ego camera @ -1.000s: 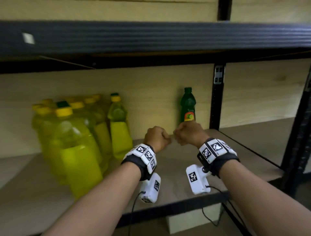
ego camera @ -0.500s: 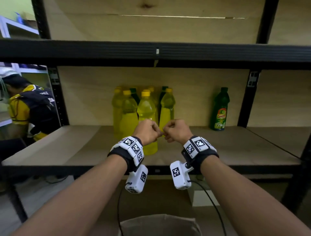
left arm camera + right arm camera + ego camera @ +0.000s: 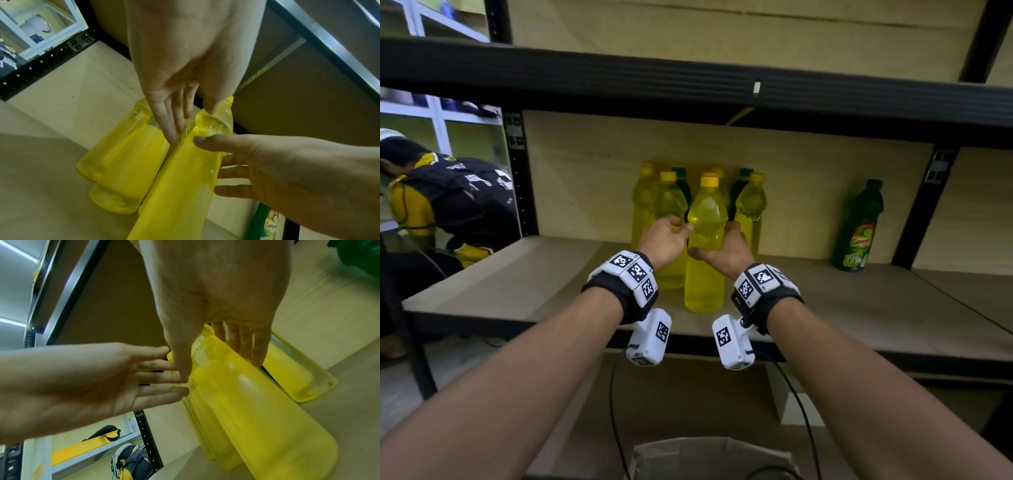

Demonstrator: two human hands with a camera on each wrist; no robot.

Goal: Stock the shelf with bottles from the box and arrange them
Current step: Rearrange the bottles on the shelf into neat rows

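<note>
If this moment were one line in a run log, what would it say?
stage: arranging | left hand: fingers straight, beside front yellow bottle | right hand: grip on it | shelf

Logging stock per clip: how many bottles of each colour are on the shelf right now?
Yellow bottles: 5
Green bottles: 3 (two dark ones partly hidden at the back of the yellow cluster, one standing apart on the right)
Total: 8 in view
</note>
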